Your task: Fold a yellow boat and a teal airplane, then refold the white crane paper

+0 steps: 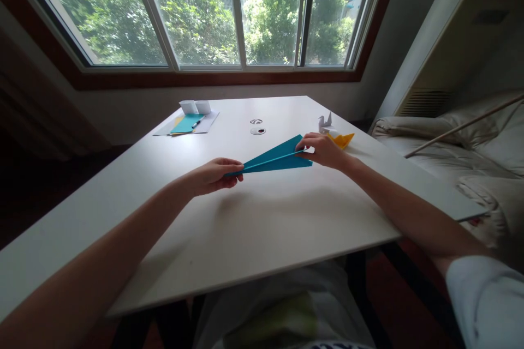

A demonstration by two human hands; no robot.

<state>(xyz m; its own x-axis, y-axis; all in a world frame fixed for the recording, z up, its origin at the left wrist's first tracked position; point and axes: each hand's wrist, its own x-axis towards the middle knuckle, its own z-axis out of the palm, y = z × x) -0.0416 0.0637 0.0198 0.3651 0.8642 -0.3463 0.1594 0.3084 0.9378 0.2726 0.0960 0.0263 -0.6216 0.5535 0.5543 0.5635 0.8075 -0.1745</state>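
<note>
A blue folded paper airplane (276,157) is held above the table between both hands, its narrow tip to the left and its wide end to the right. My left hand (216,175) pinches the pointed tip between thumb and fingers. At the wide end, my right hand (321,148) grips the paper near the central fold. Just behind the right hand lie a yellow paper boat (343,140) and a white folded paper bird (326,122), both partly hidden by that hand.
On the white table (245,240), at the back left, are coloured paper sheets (187,124), a pen (197,123) and a white folded paper piece (195,107). Round cable holes (257,131) sit near the middle back. A pale sofa (442,142) stands to the right.
</note>
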